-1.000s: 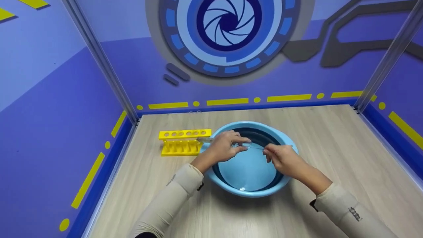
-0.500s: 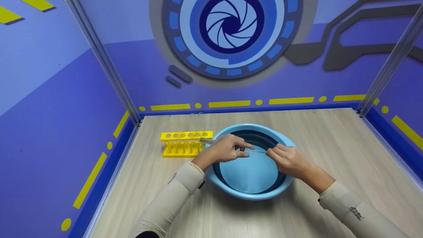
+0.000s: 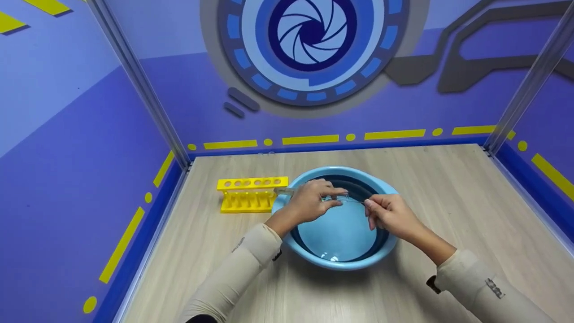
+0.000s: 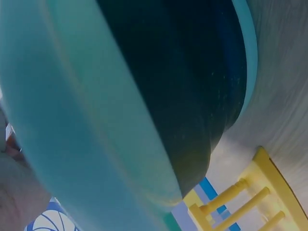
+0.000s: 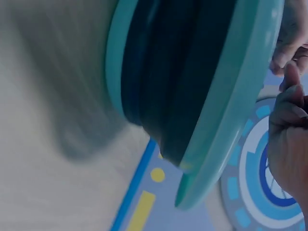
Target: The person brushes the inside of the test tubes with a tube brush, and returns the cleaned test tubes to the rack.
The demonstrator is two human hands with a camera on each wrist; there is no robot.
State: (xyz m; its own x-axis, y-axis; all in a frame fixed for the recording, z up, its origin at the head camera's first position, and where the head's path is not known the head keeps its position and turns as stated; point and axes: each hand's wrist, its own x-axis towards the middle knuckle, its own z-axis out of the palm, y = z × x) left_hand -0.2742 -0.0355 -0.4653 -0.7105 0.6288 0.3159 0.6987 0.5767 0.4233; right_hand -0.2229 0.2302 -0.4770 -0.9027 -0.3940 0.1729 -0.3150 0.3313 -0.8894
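My left hand (image 3: 309,201) holds a clear test tube (image 3: 285,192) nearly level over the light blue basin (image 3: 343,265). The tube's greyish closed end juts out on the left, and its mouth is at my left fingertips. A thin wire-like rod (image 3: 358,200) runs from the mouth to my right hand (image 3: 392,213), which pinches its end between thumb and fingers. The part of the rod behind my left fingers is hidden. In the right wrist view both hands meet above the basin's rim (image 5: 240,96); the left wrist view shows mostly the basin's side (image 4: 96,120).
A yellow test tube rack (image 3: 252,183) with a row of holes and pegs stands left of the basin, close to its rim. Small clear rings (image 3: 271,154) lie at the table's back edge. Purple-blue printed panels (image 3: 314,107) wall the wooden table (image 3: 215,269) at the back and sides.
Both hands, with the tube and rod, have shifted slightly right. My right hand has turned back and forth on the rod, its knuckles rolling over and then back.
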